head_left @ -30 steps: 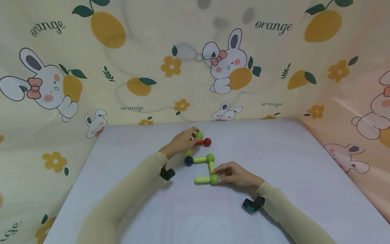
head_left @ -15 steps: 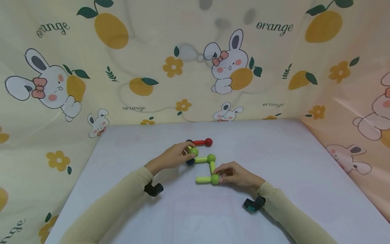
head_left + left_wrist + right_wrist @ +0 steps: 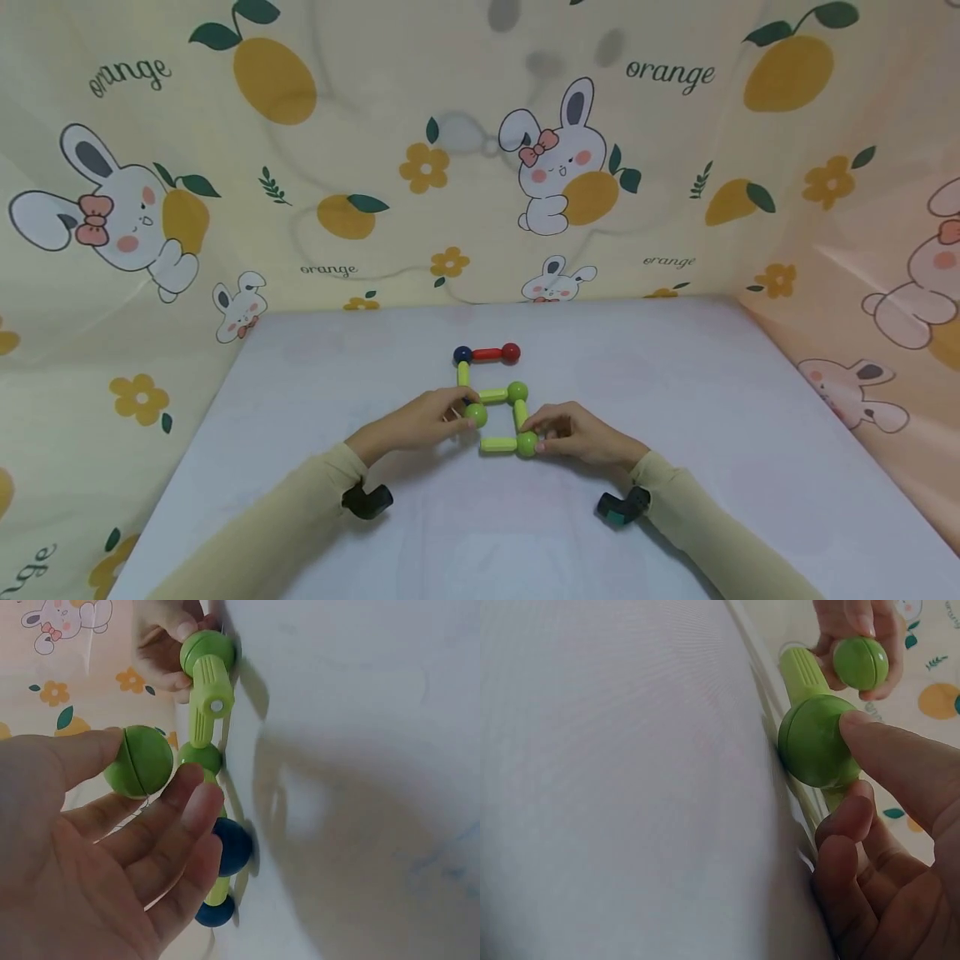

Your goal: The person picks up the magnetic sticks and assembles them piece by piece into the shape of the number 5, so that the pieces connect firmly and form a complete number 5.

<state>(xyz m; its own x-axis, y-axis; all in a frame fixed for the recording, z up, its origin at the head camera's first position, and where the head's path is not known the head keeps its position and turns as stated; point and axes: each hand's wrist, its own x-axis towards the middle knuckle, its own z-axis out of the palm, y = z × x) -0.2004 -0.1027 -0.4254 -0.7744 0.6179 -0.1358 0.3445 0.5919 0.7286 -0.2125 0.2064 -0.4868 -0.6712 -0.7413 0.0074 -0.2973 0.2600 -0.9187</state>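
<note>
Between thumb and fingers my left hand [image 3: 420, 421] pinches a loose green ball [image 3: 139, 761], held above the table left of the lower rod. My right hand [image 3: 581, 433] grips the green corner ball [image 3: 819, 741] of a chain of magnetic balls and rods lying on the table. From that ball a yellow-green rod [image 3: 498, 446] points left with its end free, and another rod [image 3: 521, 414] runs back to a second green ball [image 3: 517, 392]. The chain continues through a rod [image 3: 492, 396] and a dark blue ball [image 3: 234, 847], mostly hidden by my left fingers in the head view.
Farther back on the chain, a yellow-green rod [image 3: 463, 374] leads to another dark blue ball [image 3: 462, 356], then a red rod [image 3: 487, 354] and a red ball [image 3: 511, 353]. A printed cloth [image 3: 480, 167] stands behind the white table [image 3: 675, 367].
My left hand has carried the green ball from the back by the red rod toward me, past the front blue ball. The right hand stays at the corner ball.
</note>
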